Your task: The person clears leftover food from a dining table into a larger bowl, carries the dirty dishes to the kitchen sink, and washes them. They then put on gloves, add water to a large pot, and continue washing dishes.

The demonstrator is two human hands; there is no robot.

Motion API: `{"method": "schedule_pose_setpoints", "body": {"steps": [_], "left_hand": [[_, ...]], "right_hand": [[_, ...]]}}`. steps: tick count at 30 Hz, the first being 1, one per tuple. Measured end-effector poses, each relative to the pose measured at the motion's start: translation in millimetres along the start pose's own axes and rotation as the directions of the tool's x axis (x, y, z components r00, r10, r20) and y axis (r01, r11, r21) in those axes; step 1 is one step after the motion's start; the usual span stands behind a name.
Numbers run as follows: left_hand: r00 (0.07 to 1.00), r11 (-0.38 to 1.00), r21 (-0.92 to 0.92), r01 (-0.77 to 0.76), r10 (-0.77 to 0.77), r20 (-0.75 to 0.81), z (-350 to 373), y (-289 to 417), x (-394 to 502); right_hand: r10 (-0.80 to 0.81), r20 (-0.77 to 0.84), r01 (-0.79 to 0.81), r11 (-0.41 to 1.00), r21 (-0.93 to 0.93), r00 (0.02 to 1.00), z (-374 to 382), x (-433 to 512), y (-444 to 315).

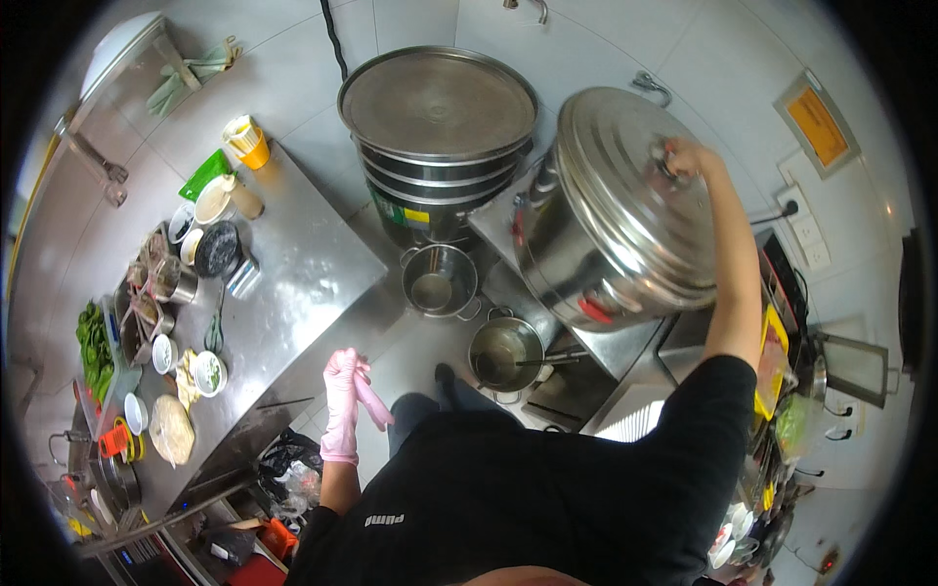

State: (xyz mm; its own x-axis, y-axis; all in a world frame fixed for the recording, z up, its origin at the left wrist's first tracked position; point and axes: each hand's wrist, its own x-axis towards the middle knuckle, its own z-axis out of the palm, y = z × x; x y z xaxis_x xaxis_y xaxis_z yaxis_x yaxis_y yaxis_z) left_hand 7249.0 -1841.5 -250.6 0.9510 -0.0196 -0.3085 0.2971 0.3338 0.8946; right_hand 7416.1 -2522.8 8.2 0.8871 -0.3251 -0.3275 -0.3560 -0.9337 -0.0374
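My right hand (687, 160), bare, grips the knob of a large round metal lid (623, 168) at the upper right. The lid sits tilted on a tall stainless steel pot (557, 253) with red handles. My left hand (346, 399) wears a pink rubber glove and is raised in front of my body, near the steel table's edge. Its fingers are curled around a limp pink glove (374, 403) that hangs down beside it. Between my hands, on the floor, stand a steel pot (440, 282) and another pot (507, 353) with a utensil in it.
A steel table (308, 286) on the left carries bowls, a kitchen scale (242, 277), dough in plastic (172, 431) and green peppers (95, 351). A wide lidded metal vessel (440, 110) stands by the back wall. A black rubbish bag (289, 458) lies low at the left.
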Motion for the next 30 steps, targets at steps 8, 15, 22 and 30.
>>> {"method": "schedule_pose_setpoints", "body": {"steps": [8, 15, 22, 30], "left_hand": [[0.987, 0.97, 0.237, 0.06, -0.093, 0.13, 51, 40, 186], [0.97, 0.862, 0.496, -0.107, -0.018, 0.241, 72, 37, 313], [0.929, 0.84, 0.532, -0.108, -0.106, 0.356, 62, 2, 367], [0.922, 0.551, 0.823, -0.135, -0.233, 0.308, 20, 28, 357]], "right_hand": [[0.051, 0.076, -0.064, 0.981, 0.184, 0.996, -5, 9, -11], [0.002, 0.045, -0.009, 0.988, 0.156, 0.999, -102, 9, -71], [-0.135, -0.032, 0.137, 0.92, 0.367, 0.99, -159, 128, -201], [-0.37, -0.089, 0.379, 0.917, 0.127, 0.925, -66, 341, -370]]}}
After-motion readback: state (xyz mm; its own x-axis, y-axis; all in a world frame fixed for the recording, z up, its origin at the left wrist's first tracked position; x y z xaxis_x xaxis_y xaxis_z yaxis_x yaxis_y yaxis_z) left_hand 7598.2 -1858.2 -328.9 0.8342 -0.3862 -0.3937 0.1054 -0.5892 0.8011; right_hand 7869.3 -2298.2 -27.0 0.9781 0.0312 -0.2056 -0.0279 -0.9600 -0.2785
